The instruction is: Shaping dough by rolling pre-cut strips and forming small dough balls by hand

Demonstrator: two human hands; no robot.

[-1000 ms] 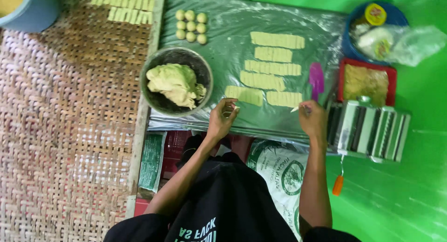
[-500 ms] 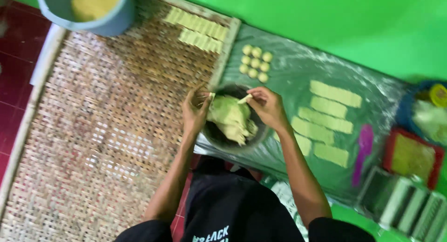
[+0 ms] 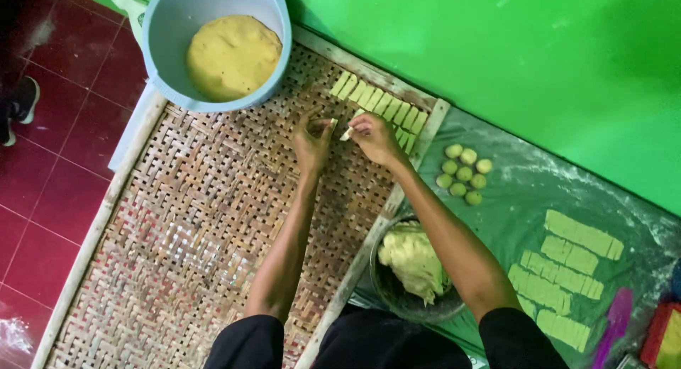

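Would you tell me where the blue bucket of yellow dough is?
In the head view, the blue bucket sits top left, on the woven tray's far corner.

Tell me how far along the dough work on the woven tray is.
Done: one row of small green dough pieces lies along the far edge of the woven tray. In hand: the left hand and right hand pinch a small piece beside that row. Left: scored dough strips, dough balls, a lump in the dark bowl, and most of the tray bare.
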